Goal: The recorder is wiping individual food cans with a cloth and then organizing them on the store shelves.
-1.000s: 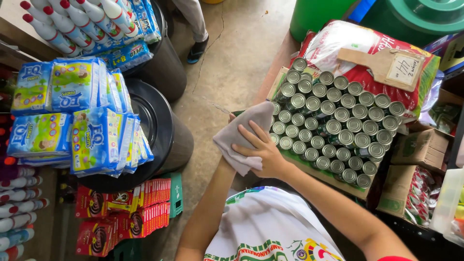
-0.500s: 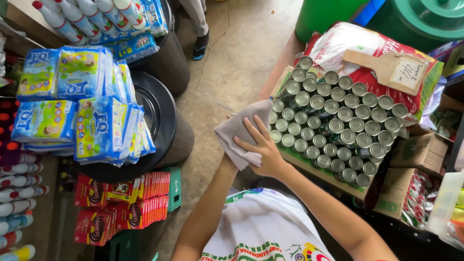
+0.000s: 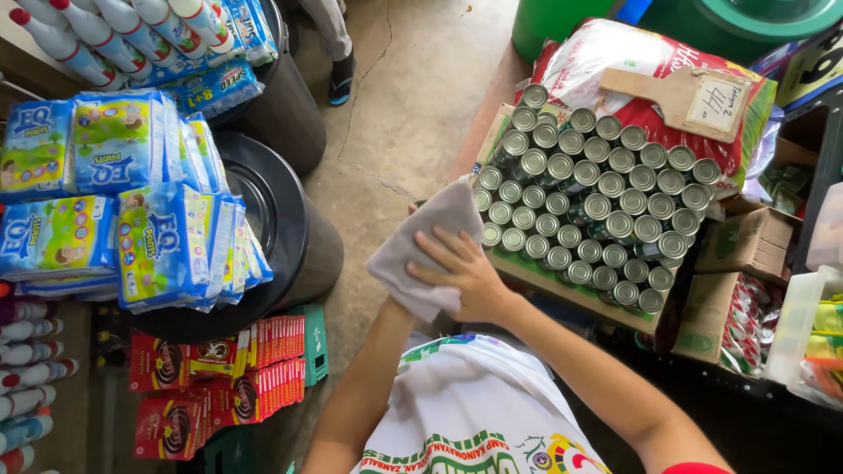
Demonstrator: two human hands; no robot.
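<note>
The right hand (image 3: 470,276) lies flat on a grey cloth (image 3: 421,246), pressing it rather than clenching; the left hand beneath is hidden, its grip unknowable. The cloth sits just left of the tray of cans (image 3: 588,211), so wiping seems underway, and reaching the can tops calls for a rightward sweep.

The person wears a white T-shirt (image 3: 474,408) printed with green lettering and a small yellow, blue and red emblem low on the front. Both arms beside the T-shirt are bare, with no sleeves past the shoulders; a red edge shows at the right shoulder.
</note>
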